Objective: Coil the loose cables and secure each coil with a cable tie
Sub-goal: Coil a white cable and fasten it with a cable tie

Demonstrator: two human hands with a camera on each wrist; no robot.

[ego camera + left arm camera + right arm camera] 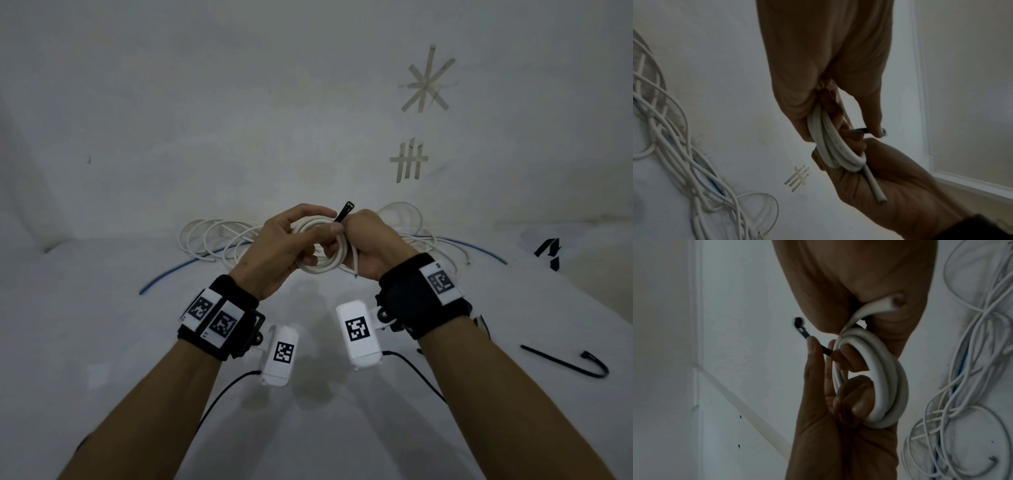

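A small coil of thick white cable (320, 265) hangs between both hands above the white surface. My left hand (291, 243) has fingers hooked through the coil (887, 386). Its thumb tip (874, 123) rests on a black cable tie (861, 129). The tie (345, 213) sticks up between the hands, head end on top (799, 321). My right hand (368, 240) grips the coil's other side, and the cut cable end (878, 194) pokes out across its palm (898, 302). How far the tie wraps round the coil is hidden.
A tangle of loose thin white cables (219, 240) with a blue cable (178, 270) lies along the wall behind the hands. A spare black cable tie (565, 363) lies at the right. Black tape marks (548, 253) and beige tape marks (409, 161) show beyond.
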